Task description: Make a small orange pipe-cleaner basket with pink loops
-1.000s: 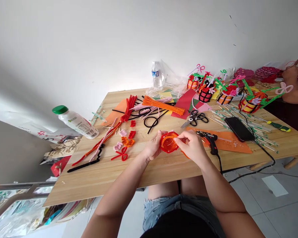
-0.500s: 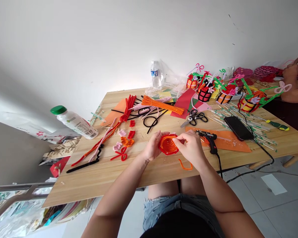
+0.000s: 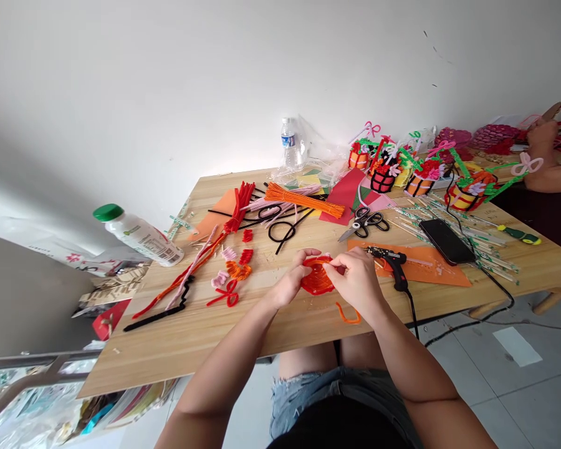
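Between my hands is a small round basket (image 3: 316,284) made of red and orange pipe cleaners, its hollow inside facing me. My left hand (image 3: 290,280) grips its left rim, with the thumb over the edge and the fingers behind. At the right rim, my right hand (image 3: 358,277) pinches the edge between thumb and finger. A short bent orange pipe cleaner (image 3: 347,315) lies on the table just below. To the left are a red pipe-cleaner bow (image 3: 228,294) and several coiled pieces, among them an orange one (image 3: 238,270).
A black glue gun (image 3: 395,265) rests on orange paper, its cord running off the table's front edge. Scissors (image 3: 363,223), a phone (image 3: 446,242), wooden sticks and a screwdriver (image 3: 518,234) lie rightward. Finished flower baskets (image 3: 421,183) stand behind. A white bottle (image 3: 143,237) stands left. Another person's arm (image 3: 542,153) shows far right.
My left thumb has moved onto the basket's rim and now presses there. The right hand keeps its pinch at the other side. The view has shifted slightly.
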Tool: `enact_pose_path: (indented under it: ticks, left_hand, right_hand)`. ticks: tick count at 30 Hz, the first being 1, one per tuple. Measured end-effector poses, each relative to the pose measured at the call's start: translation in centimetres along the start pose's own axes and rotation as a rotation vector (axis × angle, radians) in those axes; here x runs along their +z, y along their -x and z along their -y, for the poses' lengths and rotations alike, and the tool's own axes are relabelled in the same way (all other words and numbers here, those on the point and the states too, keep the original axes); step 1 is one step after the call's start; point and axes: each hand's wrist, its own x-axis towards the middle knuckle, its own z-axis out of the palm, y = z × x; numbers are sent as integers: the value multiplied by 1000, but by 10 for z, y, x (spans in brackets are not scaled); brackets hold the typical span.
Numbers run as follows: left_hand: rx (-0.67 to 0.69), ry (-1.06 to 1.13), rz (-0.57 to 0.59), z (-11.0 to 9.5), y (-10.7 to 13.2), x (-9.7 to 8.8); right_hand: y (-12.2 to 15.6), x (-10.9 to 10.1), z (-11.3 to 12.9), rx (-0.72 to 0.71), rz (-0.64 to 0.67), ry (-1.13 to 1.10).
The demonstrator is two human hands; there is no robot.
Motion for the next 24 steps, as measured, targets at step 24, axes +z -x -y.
enact_pose_path:
  ticks: [24]
  left_hand:
    - [168,-287,-8,-5,-5,-24]
  right_hand:
    - [8,-45,-27,455,-474,-1333]
